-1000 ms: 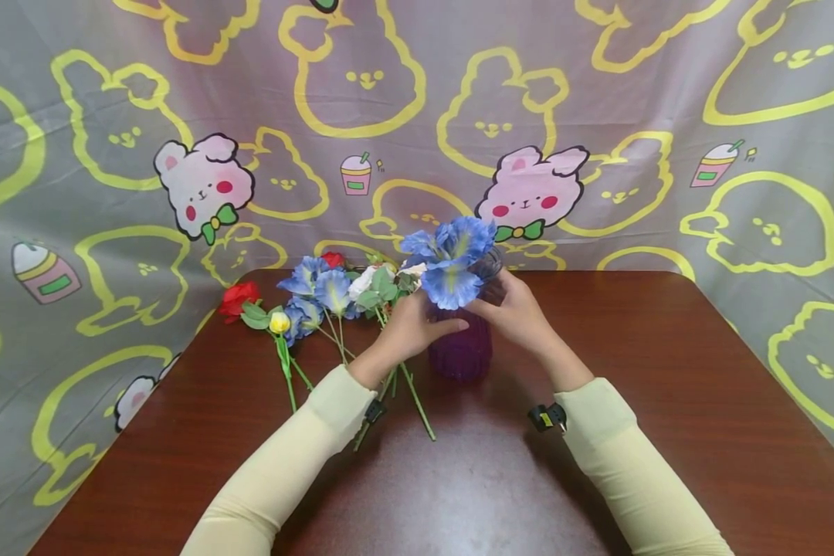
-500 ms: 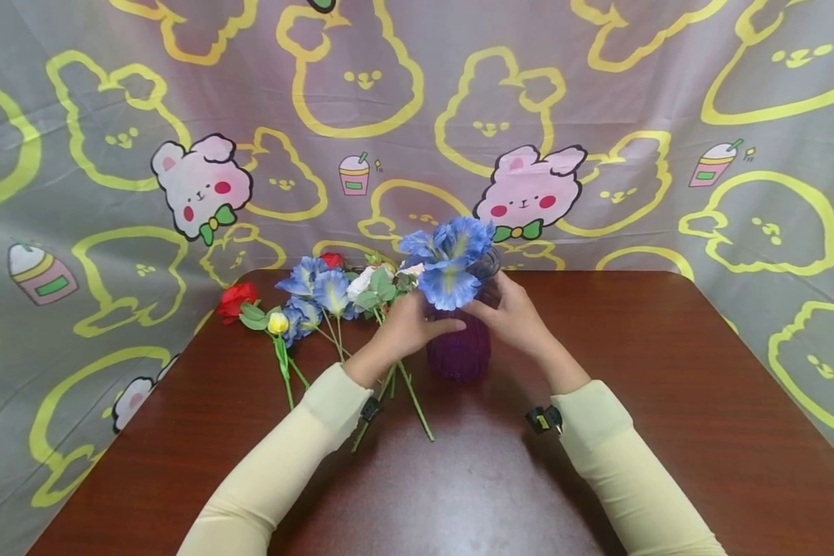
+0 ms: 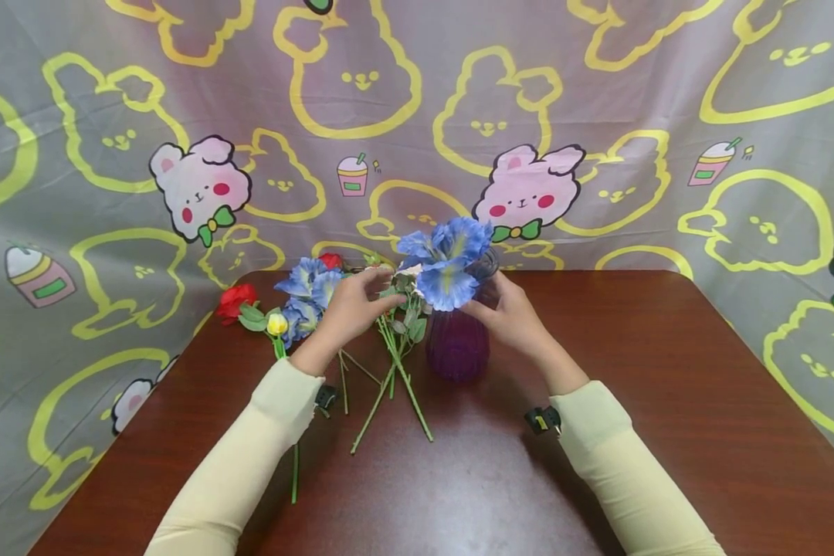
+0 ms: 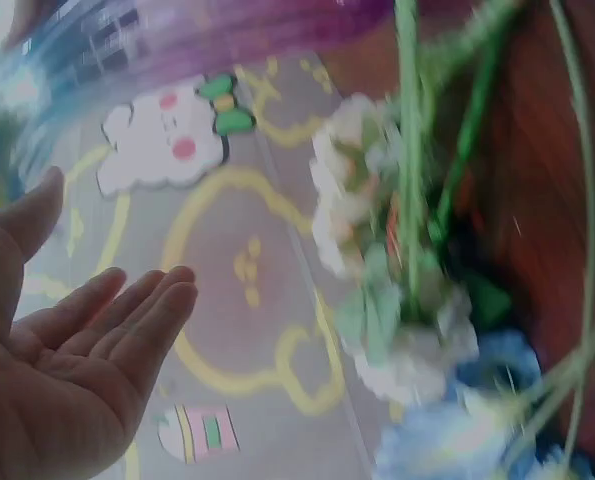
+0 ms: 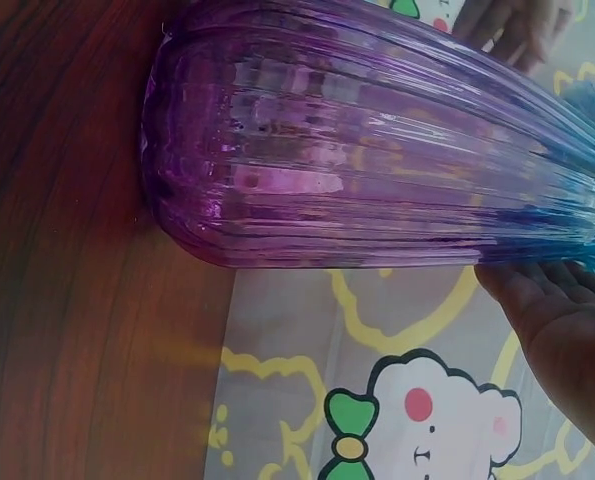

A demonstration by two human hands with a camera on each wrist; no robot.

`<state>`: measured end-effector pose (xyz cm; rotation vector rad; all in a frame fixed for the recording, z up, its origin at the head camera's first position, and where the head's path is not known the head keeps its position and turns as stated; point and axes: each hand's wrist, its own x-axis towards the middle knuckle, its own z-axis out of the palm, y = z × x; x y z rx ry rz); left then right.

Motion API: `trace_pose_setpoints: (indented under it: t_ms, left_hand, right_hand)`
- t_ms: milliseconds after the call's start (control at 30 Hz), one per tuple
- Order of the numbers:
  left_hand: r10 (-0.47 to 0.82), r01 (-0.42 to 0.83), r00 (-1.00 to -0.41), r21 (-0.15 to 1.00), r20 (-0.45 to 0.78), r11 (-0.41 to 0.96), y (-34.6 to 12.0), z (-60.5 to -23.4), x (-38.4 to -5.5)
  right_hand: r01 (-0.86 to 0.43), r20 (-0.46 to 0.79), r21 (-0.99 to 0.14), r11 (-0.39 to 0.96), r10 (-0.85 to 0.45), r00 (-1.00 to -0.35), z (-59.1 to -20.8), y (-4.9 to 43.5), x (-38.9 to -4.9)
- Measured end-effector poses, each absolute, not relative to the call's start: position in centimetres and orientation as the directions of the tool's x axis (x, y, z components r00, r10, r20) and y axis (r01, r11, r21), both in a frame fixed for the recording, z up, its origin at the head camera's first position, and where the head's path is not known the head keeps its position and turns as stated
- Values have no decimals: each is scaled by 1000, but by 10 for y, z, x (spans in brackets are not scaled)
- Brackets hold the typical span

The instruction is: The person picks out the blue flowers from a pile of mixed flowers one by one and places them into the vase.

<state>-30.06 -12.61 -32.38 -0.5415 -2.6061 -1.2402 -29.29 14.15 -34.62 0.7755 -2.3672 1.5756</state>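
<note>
A ribbed glass vase (image 3: 457,351), purple below and bluish at the neck, stands upright on the table. A blue iris (image 3: 448,266) shows at its mouth, covering part of the neck. My right hand (image 3: 517,313) holds the vase near the neck from the right, thumb in front; the right wrist view has the same glass vase (image 5: 317,150) lying sideways across the picture. To the left of the vase, my left hand (image 3: 347,313) is apart from it, over the loose flowers. Its fingers are extended with nothing in them, as the left hand (image 4: 87,360) in its wrist view confirms.
Loose artificial flowers lie on the left of the brown table (image 3: 667,401): blue irises (image 3: 299,297), a red rose (image 3: 236,303), a yellow bud (image 3: 276,323) and white roses. Their green stems (image 3: 413,401) point toward the front. A patterned curtain (image 3: 417,100) hangs behind.
My left hand has come away from the vase and moved left, uncovering leaves and stems beside it. The right hand and the vase hold their place.
</note>
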Motion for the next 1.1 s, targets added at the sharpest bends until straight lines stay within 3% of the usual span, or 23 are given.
trace_pose_setpoints:
  t_ms: [300,733,1100]
  left_hand:
    - [131,237,-969,644,208,727,-175,-323,-304]
    - [34,42,-999,519,24,854,-206,-361,-315]
    - [-52,-148,-985,640,-166,754,-208,-378,-324]
  right_hand:
    - [-502,413,-811,302,-312,-856,-345,141,-291]
    - [-518,430,-812,269,-324,-842,-345,141,-292]
    - [-493,393,-824,278,-345,-852,-325,137,-274]
